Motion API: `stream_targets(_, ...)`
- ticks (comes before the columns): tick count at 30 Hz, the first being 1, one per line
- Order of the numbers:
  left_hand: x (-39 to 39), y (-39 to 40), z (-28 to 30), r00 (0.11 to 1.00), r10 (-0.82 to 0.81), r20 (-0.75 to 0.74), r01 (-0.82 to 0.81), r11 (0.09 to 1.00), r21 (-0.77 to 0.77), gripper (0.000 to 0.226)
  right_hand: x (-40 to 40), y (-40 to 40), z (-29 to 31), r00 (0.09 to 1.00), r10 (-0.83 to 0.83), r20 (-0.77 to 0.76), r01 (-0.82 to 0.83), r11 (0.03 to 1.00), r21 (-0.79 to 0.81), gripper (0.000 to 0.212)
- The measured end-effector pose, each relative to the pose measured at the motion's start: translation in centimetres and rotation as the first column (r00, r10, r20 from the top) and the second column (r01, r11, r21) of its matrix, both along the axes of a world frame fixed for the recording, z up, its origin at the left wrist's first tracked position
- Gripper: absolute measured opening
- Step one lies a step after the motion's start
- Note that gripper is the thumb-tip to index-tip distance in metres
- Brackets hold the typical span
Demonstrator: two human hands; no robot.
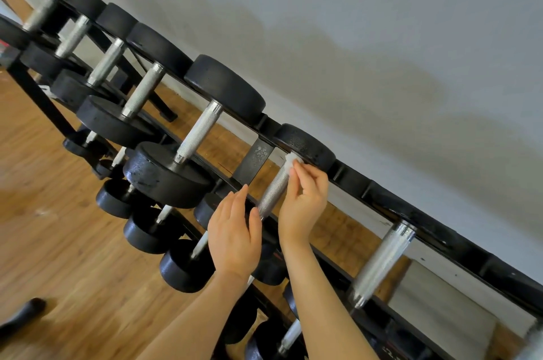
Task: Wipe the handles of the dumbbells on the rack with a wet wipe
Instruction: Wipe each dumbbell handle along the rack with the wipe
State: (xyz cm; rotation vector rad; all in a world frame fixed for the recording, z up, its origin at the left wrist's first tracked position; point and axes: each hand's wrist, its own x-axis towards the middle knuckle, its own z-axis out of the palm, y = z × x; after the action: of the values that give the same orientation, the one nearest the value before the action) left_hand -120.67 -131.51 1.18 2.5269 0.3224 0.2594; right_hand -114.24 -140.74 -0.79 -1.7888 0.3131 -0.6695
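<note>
Rack (357, 176) running diagonally from upper left to lower right, wall (352, 21) behind it. Dumbbells (194, 130) sitting side by side on top tier, more on tiers below at lower centre. Floor (58, 227) lying lower left. Hands sitting centre frame: right hand (304, 201) at one handle (271, 193), left hand (233, 234) just left of it.

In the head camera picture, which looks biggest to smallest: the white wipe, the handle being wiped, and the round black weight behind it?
1. Black weight
2. Handle being wiped, partly hidden by the hands
3. Wet wipe, a small wad pinched in the right hand

Left hand (233, 237) open — right hand (304, 204) pinching.
</note>
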Motion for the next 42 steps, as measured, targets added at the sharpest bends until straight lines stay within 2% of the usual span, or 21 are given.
stream_targets(7,0.0,0.0,0.0,1.0,0.001,0.0,-0.001,1.0,0.012,0.057,-0.3,0.2,-0.1,0.999,0.026,0.03,-0.025,0.998,-0.049,0.027)
stream_targets(13,0.0,0.0,0.1,1.0,0.002,0.0,-0.002,1.0,0.018,0.056,-0.6,1.4,0.0,0.997,-0.072,0.026,0.071,0.997,0.035,0.024)
stream_targets(17,0.0,0.0,0.2,1.0,-0.002,0.007,0.002,1.0,-0.007,0.056,-1.2,1.6,-0.1,0.997,-0.064,0.042,0.06,0.994,0.093,0.024)
stream_targets(22,0.0,0.0,-0.1,1.0,-0.004,0.007,0.004,1.0,0.001,0.055,0.1,0.4,0.3,0.998,-0.064,0.02,0.063,0.996,0.061,0.02)
stream_targets(27,0.0,0.0,-0.1,1.0,-0.005,0.005,0.005,1.0,0.008,0.055,-1.1,0.1,-0.4,0.997,0.073,0.033,-0.069,0.991,-0.117,0.03)
stream_targets(32,0.0,0.1,-0.2,1.0,-0.011,0.013,0.011,1.0,-0.003,0.054,0.4,-1.0,-0.1,0.999,0.023,0.039,-0.013,0.967,-0.253,0.028)
stream_targets(37,0.0,0.1,-0.3,1.0,-0.004,0.005,0.004,1.0,-0.012,0.054,-0.5,-0.5,-1.0,0.993,0.101,0.064,-0.063,0.896,-0.44,0.027)
stream_targets(42,0.0,0.1,-0.1,0.999,-0.018,0.038,0.018,1.0,0.003,0.05,0.2,-1.7,0.0,0.986,0.166,-0.007,-0.138,0.796,-0.59,0.03)
